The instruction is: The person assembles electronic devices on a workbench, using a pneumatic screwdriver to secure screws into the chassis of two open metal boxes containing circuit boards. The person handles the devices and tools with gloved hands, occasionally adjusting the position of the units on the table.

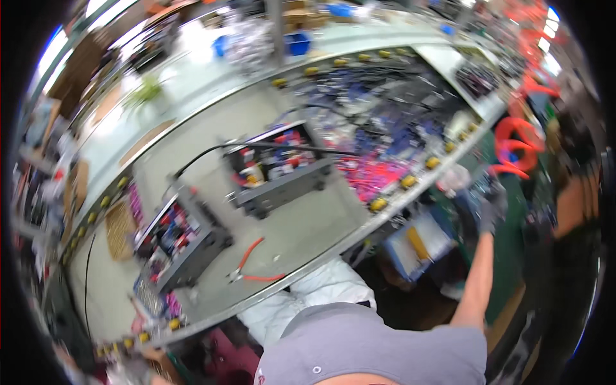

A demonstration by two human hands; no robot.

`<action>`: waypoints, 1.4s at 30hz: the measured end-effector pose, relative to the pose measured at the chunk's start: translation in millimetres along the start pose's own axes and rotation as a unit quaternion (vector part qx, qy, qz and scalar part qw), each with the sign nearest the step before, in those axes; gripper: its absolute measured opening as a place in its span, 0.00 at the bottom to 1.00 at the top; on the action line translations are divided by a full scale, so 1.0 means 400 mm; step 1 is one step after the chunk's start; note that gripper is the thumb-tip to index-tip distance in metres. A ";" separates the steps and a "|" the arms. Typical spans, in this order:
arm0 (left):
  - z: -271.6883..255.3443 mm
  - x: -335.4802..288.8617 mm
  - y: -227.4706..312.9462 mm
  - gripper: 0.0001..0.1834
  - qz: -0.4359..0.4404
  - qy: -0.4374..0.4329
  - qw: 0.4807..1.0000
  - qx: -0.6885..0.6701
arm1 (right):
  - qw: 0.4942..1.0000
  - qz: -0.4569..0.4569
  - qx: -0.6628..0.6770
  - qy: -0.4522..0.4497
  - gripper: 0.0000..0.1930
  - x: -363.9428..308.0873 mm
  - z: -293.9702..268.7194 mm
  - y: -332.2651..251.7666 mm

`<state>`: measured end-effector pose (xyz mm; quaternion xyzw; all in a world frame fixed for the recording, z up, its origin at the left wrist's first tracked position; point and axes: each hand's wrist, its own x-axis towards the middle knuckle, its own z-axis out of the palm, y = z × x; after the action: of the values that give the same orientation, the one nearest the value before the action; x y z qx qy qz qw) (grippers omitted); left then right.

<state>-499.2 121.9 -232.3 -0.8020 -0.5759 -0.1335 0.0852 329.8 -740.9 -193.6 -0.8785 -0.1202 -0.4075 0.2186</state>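
My right arm stretches out past the right edge of the workbench. At its end my right hand [493,204], in a grey glove, is smeared by motion, so its fingers do not read clearly. Close beside it hangs a coiled orange-red hose [516,144], and a blurred, clear bluish item [476,191] lies next to the glove. Whether I hold anything is not clear. My left hand does not show. In front of me on the bench lie open pliers [247,269] with orange-red handles.
Two grey metal boxes [285,186] [192,250] filled with wired parts stand on the workbench [308,237]. A black cable [212,151] arches over one. Heaped wires and small parts [385,122] cover the far right. A blue bin [417,247] sits below the bench edge.
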 end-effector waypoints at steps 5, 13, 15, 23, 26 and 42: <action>-0.228 0.150 0.457 0.21 -0.166 -0.131 0.583 -0.785 | 0.958 0.153 0.237 0.056 0.22 0.062 -0.084 -0.357; -0.391 -0.058 1.115 0.18 -0.026 -0.347 0.552 -0.758 | 0.620 0.120 0.757 -0.167 0.27 0.051 0.013 -1.088; -0.349 -0.086 1.232 0.16 -0.057 -0.427 0.390 -0.814 | 0.463 0.089 0.847 -0.246 0.29 0.006 0.047 -1.206; -0.294 -0.147 1.310 0.18 -0.190 -0.451 0.171 -0.855 | 0.288 0.043 0.925 -0.245 0.29 -0.066 0.050 -1.493; -0.279 -0.142 1.305 0.18 -0.168 -0.449 0.120 -0.869 | 0.311 0.020 0.922 -0.231 0.28 -0.067 0.042 -1.515; -0.295 -0.151 1.287 0.16 -0.140 -0.213 0.412 -0.875 | 0.397 0.143 0.881 -0.215 0.22 -0.119 0.011 -1.561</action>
<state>-43.6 -132.6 -130.3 -0.3526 -0.2505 -0.3999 -0.8081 59.2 -193.7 -54.2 -0.2604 -0.3280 0.1640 0.8932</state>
